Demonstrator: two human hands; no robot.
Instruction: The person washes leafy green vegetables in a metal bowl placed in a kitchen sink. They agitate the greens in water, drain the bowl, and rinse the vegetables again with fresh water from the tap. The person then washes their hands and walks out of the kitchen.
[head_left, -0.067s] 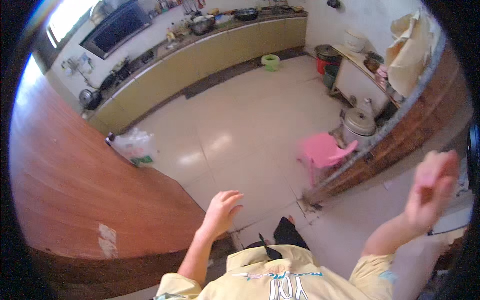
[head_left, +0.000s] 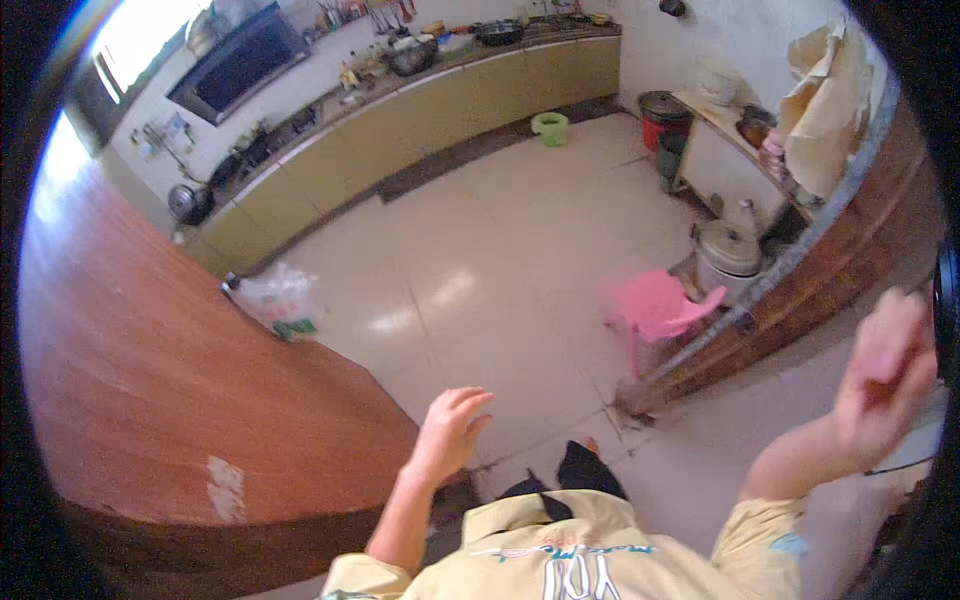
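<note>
My left hand [head_left: 450, 435] hangs in the air beside the edge of the brown wooden door [head_left: 200, 400]. Its fingers are apart from the thumb and loosely bent, with nothing in them. Raised at the far right, my right hand [head_left: 888, 375] is smeared by motion. Its fingers look curled, and whether they hold anything cannot be made out. Nearest to it in the room are the wooden door frame [head_left: 770, 345] and a pink plastic chair [head_left: 655, 305].
Plastic bags [head_left: 280, 300] hang at the door's far edge. A lidded pot [head_left: 728, 250] stands behind the chair, with a low cabinet [head_left: 730, 165] beyond. Along the back runs a kitchen counter [head_left: 440, 100] with pans and bottles. A green plastic tub [head_left: 550, 128] sits on the tiled floor [head_left: 480, 230].
The whole view has shifted slightly, with the room sitting a little further right and lower. My right hand has moved slightly outward to the right; my left hand keeps its pose.
</note>
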